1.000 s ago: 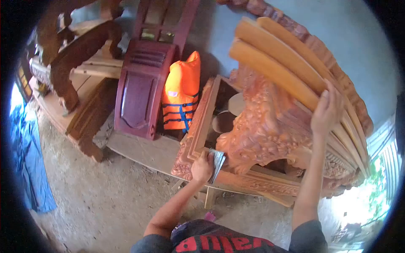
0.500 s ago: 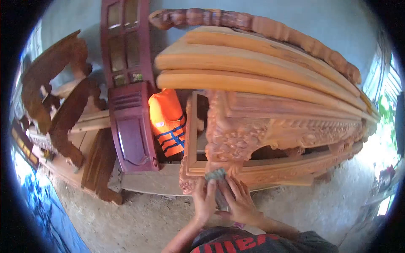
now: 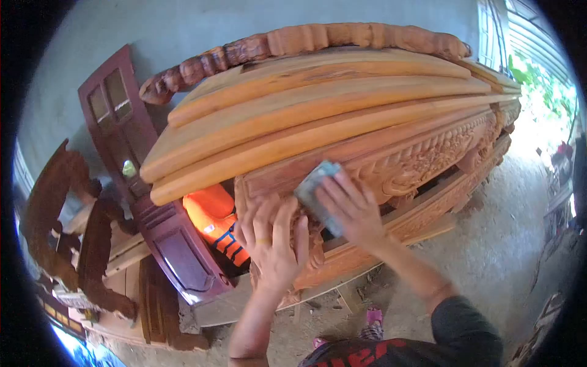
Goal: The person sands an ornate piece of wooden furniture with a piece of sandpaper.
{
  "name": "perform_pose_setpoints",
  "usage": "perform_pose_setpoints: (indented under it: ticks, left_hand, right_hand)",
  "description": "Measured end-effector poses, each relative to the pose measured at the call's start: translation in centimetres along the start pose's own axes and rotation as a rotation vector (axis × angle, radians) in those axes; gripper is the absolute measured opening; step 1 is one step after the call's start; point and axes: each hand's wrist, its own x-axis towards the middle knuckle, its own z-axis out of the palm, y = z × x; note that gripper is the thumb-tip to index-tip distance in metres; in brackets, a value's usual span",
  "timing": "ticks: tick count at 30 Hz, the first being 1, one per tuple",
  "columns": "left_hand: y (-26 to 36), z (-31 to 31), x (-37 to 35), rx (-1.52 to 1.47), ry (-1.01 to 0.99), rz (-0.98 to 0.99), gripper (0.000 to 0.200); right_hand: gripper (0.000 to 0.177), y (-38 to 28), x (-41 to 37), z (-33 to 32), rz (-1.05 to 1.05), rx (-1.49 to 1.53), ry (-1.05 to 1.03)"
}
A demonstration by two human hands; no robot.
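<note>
- At the carved wooden frame [image 3: 422, 162], below stacked boards [image 3: 330, 92], the right hand [image 3: 358, 214] grips a grey pad [image 3: 311, 188].
- Left hand [image 3: 269, 238]: empty, fingers spread, near the frame's corner; blur hides whether it touches.
- Step in hand, seemingly: pad work on the frame; the next move calls for flat, even pressure over its carving.

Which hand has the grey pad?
The right hand: its fingers lie across the grey pad; the left hand, wearing a ring, doesn't hold it.
</note>
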Motion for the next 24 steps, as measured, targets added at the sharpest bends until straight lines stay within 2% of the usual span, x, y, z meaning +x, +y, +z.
perform_pose_setpoints:
  ticks: [2, 3, 5, 6, 7, 9, 10, 12, 13, 14, 15, 17, 18, 20, 22, 24]
  left_hand:
    - [-1.1, 1.4, 1.4, 0.227, -0.07, 0.014, 0.038]
    - [-1.5, 1.8, 1.3, 0.228, -0.067, 0.016, 0.038]
    - [-2.0, 2.8, 0.5, 0.392, -0.161, 0.087, 0.045]
    - [-2.2, 3.7, -0.5, 0.522, -0.163, 0.114, 0.05]
    - [-2.0, 3.7, -0.6, 0.504, -0.159, 0.12, 0.05]
    - [-1.4, 3.7, -0.3, 0.532, -0.149, 0.102, 0.052]
    - [-1.4, 3.6, -0.3, 0.508, -0.163, 0.095, 0.053]
    - [-0.9, 3.6, -0.3, 0.501, -0.165, 0.112, 0.054]
    - [-0.6, 3.8, -0.8, 0.538, -0.174, 0.088, 0.056]
    - [-0.9, 4.4, -1.8, 0.519, -0.13, 0.094, 0.056]
    - [-0.9, 4.3, -1.9, 0.569, -0.16, 0.116, 0.056]
    - [-1.5, 4.2, -2.1, 0.588, -0.148, 0.21, 0.055]
    - [-1.7, 4.2, -2.4, 0.581, -0.161, 0.229, 0.056]
    - [-1.7, 4.0, -2.2, 0.597, -0.181, 0.264, 0.058]
    - [-2.3, 4.1, -2.8, 0.632, -0.171, 0.31, 0.062]
    - [-2.0, 3.9, -2.7, 0.714, -0.216, 0.331, 0.064]
  right_hand:
    - [0.054, 5.1, -2.2, 0.2, 0.048, -0.096, 0.032]
    - [0.058, 7.7, -2.7, -0.4, 0.356, 0.175, 0.006]
    - [0.062, 13.6, -4.7, -1.2, 0.5, 0.152, 0.063]
    - [0.062, 15.9, -6.0, -1.1, 0.341, -0.15, 0.14]
    - [0.062, 17.1, -6.2, -0.5, 0.345, -0.168, 0.138]
    - [0.058, 19.5, -7.7, -1.0, 0.582, -0.228, 0.191]
    - [0.056, 16.8, -5.7, -3.3, 0.768, 0.041, 0.151]
    - [0.052, 9.8, -2.3, -3.5, 0.681, 0.096, 0.167]
    - [0.05, 6.8, -2.4, -1.7, 0.514, -0.029, 0.209]
    - [0.047, 4.0, -1.7, -2.2, 0.289, 0.036, 0.208]
    - [0.045, 1.0, -1.4, -1.7, 0.251, 0.213, -0.021]
    - [0.047, -3.7, -4.1, 0.6, 0.254, 0.333, 0.166]
    - [0.047, -2.6, -4.9, 0.5, 0.284, 0.317, 0.179]
    - [0.052, 0.5, -7.1, -0.5, 0.355, 0.135, 0.046]
    - [0.051, 5.2, -9.7, -0.4, 0.552, 0.168, 0.1]
    - [0.05, 8.7, -13.3, 2.4, 0.951, 0.154, 0.295]
